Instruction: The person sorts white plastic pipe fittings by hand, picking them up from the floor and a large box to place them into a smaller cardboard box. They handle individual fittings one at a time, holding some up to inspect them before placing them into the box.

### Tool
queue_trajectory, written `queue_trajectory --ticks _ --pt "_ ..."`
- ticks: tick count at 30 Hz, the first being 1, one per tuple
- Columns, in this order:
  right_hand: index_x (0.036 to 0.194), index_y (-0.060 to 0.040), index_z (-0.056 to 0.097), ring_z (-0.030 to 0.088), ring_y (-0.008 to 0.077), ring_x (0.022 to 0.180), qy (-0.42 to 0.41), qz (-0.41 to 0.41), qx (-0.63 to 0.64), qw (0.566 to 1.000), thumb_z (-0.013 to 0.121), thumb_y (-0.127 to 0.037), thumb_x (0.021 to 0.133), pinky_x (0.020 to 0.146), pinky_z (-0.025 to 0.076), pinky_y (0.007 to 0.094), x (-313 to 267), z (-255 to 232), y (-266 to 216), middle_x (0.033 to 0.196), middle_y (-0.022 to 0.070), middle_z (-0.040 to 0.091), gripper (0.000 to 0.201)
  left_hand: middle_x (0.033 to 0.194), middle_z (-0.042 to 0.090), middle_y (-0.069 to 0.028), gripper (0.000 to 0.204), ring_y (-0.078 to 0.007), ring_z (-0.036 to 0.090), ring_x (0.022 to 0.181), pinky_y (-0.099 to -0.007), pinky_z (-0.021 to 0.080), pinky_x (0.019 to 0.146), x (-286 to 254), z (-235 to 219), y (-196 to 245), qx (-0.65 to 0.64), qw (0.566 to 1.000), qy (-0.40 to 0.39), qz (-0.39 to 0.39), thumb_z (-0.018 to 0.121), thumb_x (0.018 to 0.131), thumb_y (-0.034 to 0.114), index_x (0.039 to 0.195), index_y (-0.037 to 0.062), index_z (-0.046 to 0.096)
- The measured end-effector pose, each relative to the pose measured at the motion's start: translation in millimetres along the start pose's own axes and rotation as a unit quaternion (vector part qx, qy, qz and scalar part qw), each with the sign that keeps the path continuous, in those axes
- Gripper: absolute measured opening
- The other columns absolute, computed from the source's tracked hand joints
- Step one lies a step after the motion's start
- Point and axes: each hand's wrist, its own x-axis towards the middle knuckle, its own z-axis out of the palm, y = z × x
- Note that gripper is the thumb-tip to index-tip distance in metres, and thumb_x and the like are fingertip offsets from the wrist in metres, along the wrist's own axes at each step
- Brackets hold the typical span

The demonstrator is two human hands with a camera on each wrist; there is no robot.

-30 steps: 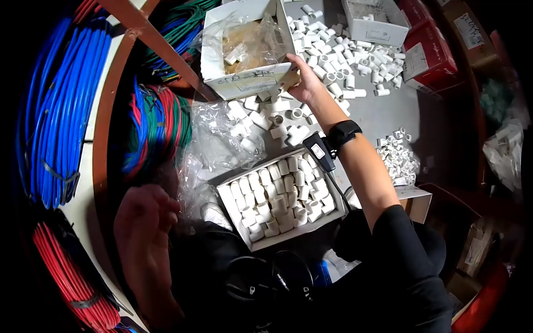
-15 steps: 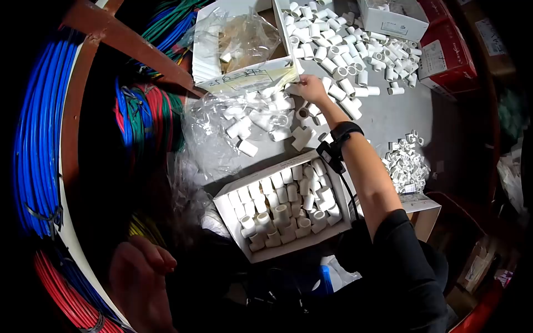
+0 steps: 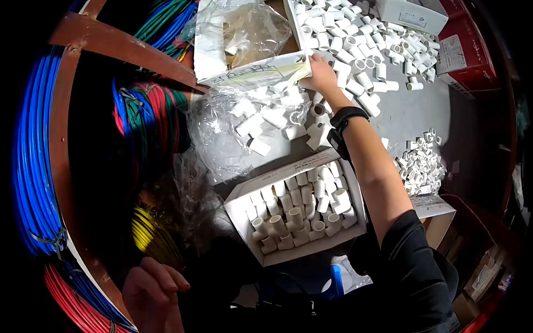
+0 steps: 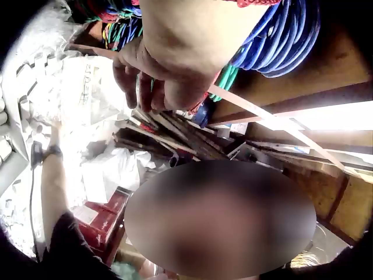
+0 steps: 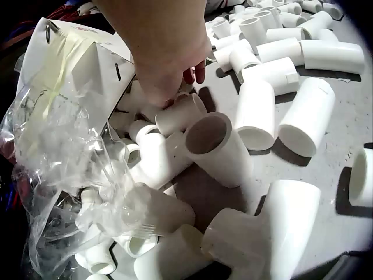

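Observation:
My right hand (image 3: 322,76) is at the near right corner of a white cardboard box (image 3: 244,75) with handwriting, holding clear plastic. In the right wrist view this hand (image 5: 166,67) hangs beside the box wall (image 5: 96,76), low over white plastic pipe fittings (image 5: 180,114). Its palm hides most of the fingers, so I cannot tell what they grip. Loosely bent and holding nothing, my left hand (image 3: 152,288) hovers low at the left; its fingers also show bent in the left wrist view. Between the arms stands a carton (image 3: 294,166) packed with rows of white fittings (image 3: 297,213).
Loose white fittings (image 3: 366,50) cover much of the grey floor, with a heap of small ones (image 3: 422,166) at right. A clear plastic bag (image 3: 222,133) lies left. Coiled cables (image 3: 36,150) and a brown metal frame (image 3: 64,111) line the left; a red box (image 3: 466,53) stands right.
The head view has shifted. My right hand has gone from spread along the box's corner to bunched beside it. My left hand has moved lower in the view.

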Motion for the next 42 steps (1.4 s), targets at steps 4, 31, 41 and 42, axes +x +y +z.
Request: queue_trajectory --ticks 4,31,41,42 --pt "0.099 -0.0069 0.048 0.044 0.027 0.095 -0.008 0.049 -0.053 0.997 0.06 -0.026 0.058 0.078 0.037 0.0414 -1.5 -4.9 -9.2 0.1 0.0089 0.046 0.047 0.083 0.041 -0.0081 0.008 -0.0174 0.038 0.074 -0.0272 0.033 0.066 -0.8 2.2 1.0 0.006 1.0 0.003 -0.001 0.05 0.078 0.008 0.078 0.0042 0.043" --pt "0.098 0.0054 0.047 0.047 0.0143 0.061 -0.58 -0.102 0.254 0.767 0.057 -0.004 0.051 0.051 0.039 0.0244 -35.3 -35.8 -94.4 0.069 0.0054 0.051 0.049 0.071 0.039 -0.0037 0.018 -0.0133 0.042 0.064 -0.0228 0.034 0.058 -12.7 15.4 -5.0 0.087 0.994 0.059 0.007 0.052 0.076 0.02 0.069 0.0081 0.039" --pt "0.097 0.0083 0.051 0.051 0.0155 0.052 -0.297 0.221 0.453 0.811 0.055 -0.006 0.055 0.044 0.039 0.0253 -37.7 6.6 -105.3 0.067 0.0116 0.056 0.044 0.084 0.043 -0.0104 0.003 -0.0184 0.042 0.078 -0.0273 0.035 0.07 -17.2 7.5 2.2 0.001 0.999 -0.051 0.01 0.045 0.079 0.004 0.079 0.0021 0.043" --pt "0.098 0.0095 0.05 0.05 0.0158 0.05 -0.295 0.247 0.47 0.795 0.056 -0.004 0.055 0.043 0.039 0.0253 -38.5 4.6 -108.5 0.065 0.0115 0.056 0.046 0.084 0.043 -0.0104 0.003 -0.0184 0.042 0.077 -0.027 0.035 0.07 -18.0 8.2 1.9 -0.001 0.999 -0.048 0.01 0.045 0.079 0.004 0.079 0.0022 0.044"
